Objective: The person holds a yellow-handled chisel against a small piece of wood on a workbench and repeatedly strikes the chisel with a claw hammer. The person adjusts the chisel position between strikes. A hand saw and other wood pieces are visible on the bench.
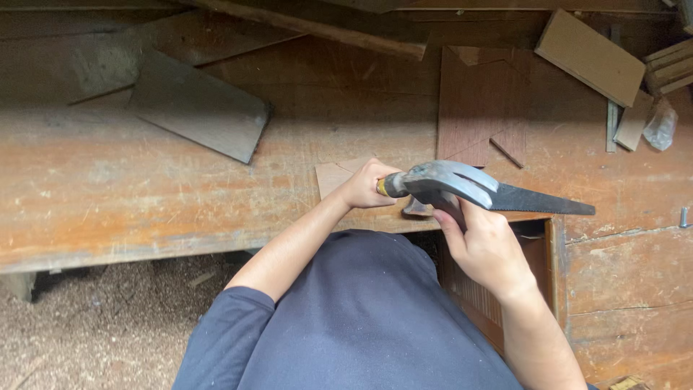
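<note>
We look down on a long, worn orange-brown wooden workbench (144, 195), scuffed and dusty, whose near edge runs across the view just above our dark blue shirt (361, 318). Below that edge at the left lies a floor covered in pale sawdust (94, 325). At the right, under the bench edge, a brown wooden drawer-like frame (552, 267) stands open beside our right forearm.

On the bench top, a grey flat board with a slanted end (198, 108) lies at the upper left, well apart from our hands. A reddish-brown thin wooden panel (480, 101) lies just beyond the hands, and a tan rectangular wood block (588, 47) sits tilted at the upper right, near a few small offcuts. A long rough timber strip (325, 29) crosses the far side.

Our left hand (364, 184) is closed in a fist around the yellow-banded neck of a steel claw hammer (451, 180), which is held near the bench edge above a small pale thin wooden piece (333, 175). Our right hand (487, 245) is curled up under the hammer head, fingers (444, 220) touching its underside; whether it grips firmly we cannot tell. A dark, tapering saw blade (541, 202) points right from beside the hammer head, over the bench edge.

Open bench surface stretches to the left of the hands.
</note>
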